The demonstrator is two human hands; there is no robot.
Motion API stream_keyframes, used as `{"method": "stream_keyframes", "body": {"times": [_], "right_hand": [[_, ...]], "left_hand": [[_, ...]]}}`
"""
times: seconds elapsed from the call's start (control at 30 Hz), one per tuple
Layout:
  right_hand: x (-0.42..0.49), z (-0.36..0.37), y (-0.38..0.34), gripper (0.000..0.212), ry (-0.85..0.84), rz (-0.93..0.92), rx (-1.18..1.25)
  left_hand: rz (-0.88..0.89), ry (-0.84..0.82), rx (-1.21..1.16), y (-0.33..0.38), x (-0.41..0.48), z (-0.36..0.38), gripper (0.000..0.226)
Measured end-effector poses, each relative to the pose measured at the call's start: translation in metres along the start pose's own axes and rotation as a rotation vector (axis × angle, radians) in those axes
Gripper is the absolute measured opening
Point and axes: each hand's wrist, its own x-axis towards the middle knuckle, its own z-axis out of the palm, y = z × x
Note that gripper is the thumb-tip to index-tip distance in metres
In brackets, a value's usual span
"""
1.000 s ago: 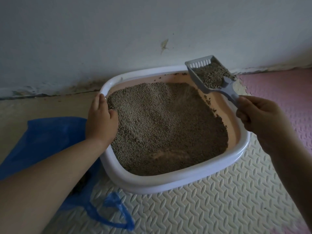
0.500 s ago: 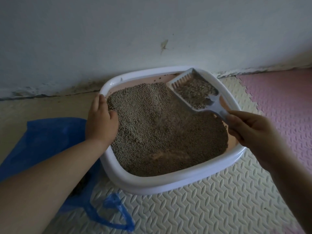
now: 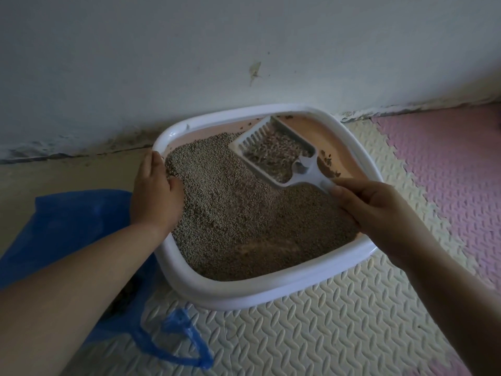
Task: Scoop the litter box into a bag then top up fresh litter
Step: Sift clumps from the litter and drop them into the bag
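Note:
A white-rimmed litter box (image 3: 271, 295) with a pink inside stands on the floor against the wall, holding grey-brown litter (image 3: 244, 221). My left hand (image 3: 154, 194) grips the box's left rim, thumb inside on the litter. My right hand (image 3: 379, 213) holds the handle of a grey slotted scoop (image 3: 273, 156). The scoop hovers over the far right part of the box with litter in it. A blue plastic bag (image 3: 67, 229) lies on the floor left of the box, partly hidden under my left forearm.
The wall (image 3: 244, 50) runs right behind the box. Cream foam floor mats (image 3: 325, 335) lie under and in front of it, pink mats (image 3: 447, 172) to the right. The blue bag's handle loop (image 3: 184, 346) lies on the cream mat near the front.
My right hand has brought the filled scoop from above the box's far right corner down and left over the litter. My left hand has stayed on the rim.

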Motion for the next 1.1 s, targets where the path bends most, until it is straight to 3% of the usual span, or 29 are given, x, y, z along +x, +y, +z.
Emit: {"method": "stream_keyframes", "body": {"times": [0.33,0.47,1.1], "right_hand": [[-0.007,-0.008,0.008,0.016,-0.089,-0.031,-0.004],[-0.007,-0.016,0.016,0.032,-0.12,-0.024,-0.035],[-0.004,-0.023,0.024,0.038,-0.184,0.021,-0.011]], "left_hand": [[0.013,0.022,-0.004,0.005,-0.003,-0.002,0.057],[0.011,0.024,-0.014,0.006,-0.004,-0.003,0.056],[-0.01,0.006,0.031,0.005,-0.003,-0.003,0.057]]}}
